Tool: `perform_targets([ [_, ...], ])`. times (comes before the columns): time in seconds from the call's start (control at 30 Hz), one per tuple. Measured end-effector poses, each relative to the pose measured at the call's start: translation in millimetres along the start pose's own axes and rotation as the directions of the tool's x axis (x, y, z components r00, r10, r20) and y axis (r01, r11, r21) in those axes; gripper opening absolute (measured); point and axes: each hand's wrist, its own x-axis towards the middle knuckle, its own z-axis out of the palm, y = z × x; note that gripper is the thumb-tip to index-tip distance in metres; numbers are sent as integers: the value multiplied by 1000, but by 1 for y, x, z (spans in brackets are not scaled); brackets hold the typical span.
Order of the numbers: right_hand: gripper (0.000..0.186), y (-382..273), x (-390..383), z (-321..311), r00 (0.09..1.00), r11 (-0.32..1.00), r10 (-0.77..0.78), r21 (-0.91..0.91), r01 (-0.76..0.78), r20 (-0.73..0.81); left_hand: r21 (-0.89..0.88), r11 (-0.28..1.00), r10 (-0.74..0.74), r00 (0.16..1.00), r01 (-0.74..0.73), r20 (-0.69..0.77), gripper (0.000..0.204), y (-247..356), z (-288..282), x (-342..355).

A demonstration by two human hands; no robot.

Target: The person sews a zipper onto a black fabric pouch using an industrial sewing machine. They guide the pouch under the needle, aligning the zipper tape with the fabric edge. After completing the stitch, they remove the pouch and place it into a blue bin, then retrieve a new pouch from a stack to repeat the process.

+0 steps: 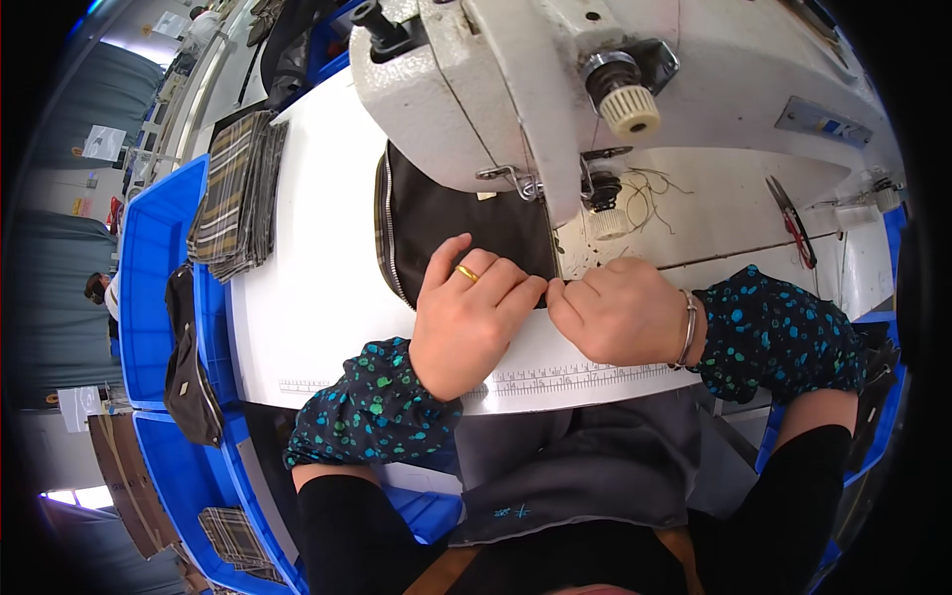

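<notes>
A dark fabric pouch piece (446, 223) lies on the white table under the sewing machine's head (456, 109). A silver zipper (389, 223) curves down its left side, with a strip of plaid along it. My left hand (471, 312), with a gold ring, rests over the lower part, its thumb and forefinger pinching the near right corner and its little finger raised. My right hand (620, 312) is closed, thumb and forefinger pinching that same corner, so the fingertips of both hands meet. The machine's head hides the far part of the piece.
A stack of plaid fabric pieces (238, 193) sits left, beside blue bins (164, 288); a dark zippered piece (188, 367) hangs over a bin edge. Scissors (793, 223) and loose thread ends (645, 198) lie right. A ruler strip (585, 379) follows the table's near edge.
</notes>
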Motion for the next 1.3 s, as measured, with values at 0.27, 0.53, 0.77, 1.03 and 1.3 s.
perform_targets([
  [0.27, 20, -6, -4, -1, 991, 998, 22, -61, -14, 131, -27, 997, 69, 996, -68, 53, 33, -3, -4, 3],
  [0.53, 10, 1, 2, 3, 991, 990, 103, -110, -93, 90, 85, 990, 113, 993, -115, 31, 32, -17, 8, 20],
  [0.77, 30, -2, -2, 4, 983, 990, 118, -92, -106, 138, 161, 982, 95, 995, -95, 6, 31, -39, 19, 32],
  [1.03, 15, -4, 4, 8, 990, 990, 132, -49, -130, 49, 250, 968, -46, 999, 38, 28, 29, -44, 22, 33],
  [1.3, 14, 5, 3, 16, 955, 935, 286, 196, -296, 79, 213, 972, -108, 993, 98, 36, 39, -36, 7, 36],
])
